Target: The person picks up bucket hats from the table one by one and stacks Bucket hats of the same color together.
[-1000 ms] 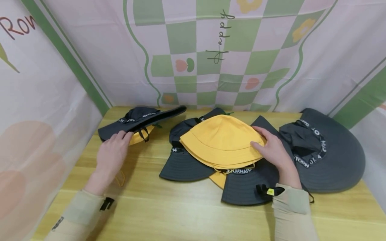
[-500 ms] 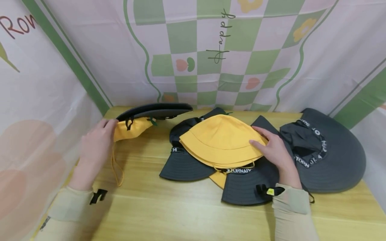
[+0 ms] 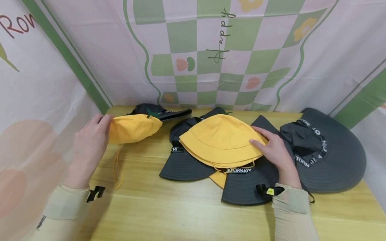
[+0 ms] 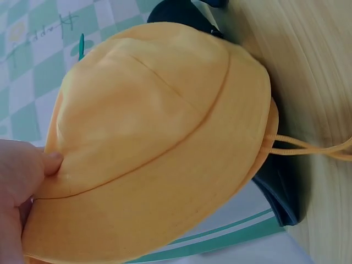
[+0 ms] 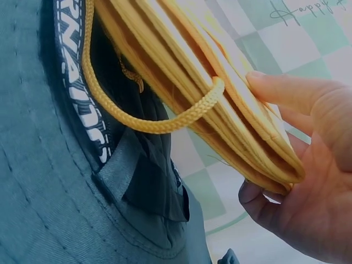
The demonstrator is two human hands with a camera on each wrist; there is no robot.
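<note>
My left hand (image 3: pixel 90 144) pinches the brim edge of a yellow bucket hat (image 3: pixel 135 129), held tilted at the table's left side with its cord hanging down. In the left wrist view the thumb (image 4: pixel 50 163) lies on the hat's crown side near the seam. Behind that hat is a dark hat (image 3: pixel 147 108), partly hidden. At the middle, my right hand (image 3: pixel 275 147) grips the right edge of a stack of yellow bucket hats (image 3: pixel 223 140). The right wrist view shows several layered brims (image 5: pixel 220 121) between thumb and fingers, with a looped yellow cord (image 5: pixel 159 125).
Under the yellow stack lie dark hats, one brim (image 3: pixel 187 165) to the left and another (image 3: pixel 250 189) in front. A wide-brimmed dark hat (image 3: pixel 337 154) lies at the right. Patterned cloth (image 3: pixel 211 80) rises behind the wooden table (image 3: pixel 169 214).
My left hand moved left, off the dark hat's brim, and now holds the yellow hat that was beneath it. The dark hat tipped up, then settled behind. The right hand stays still.
</note>
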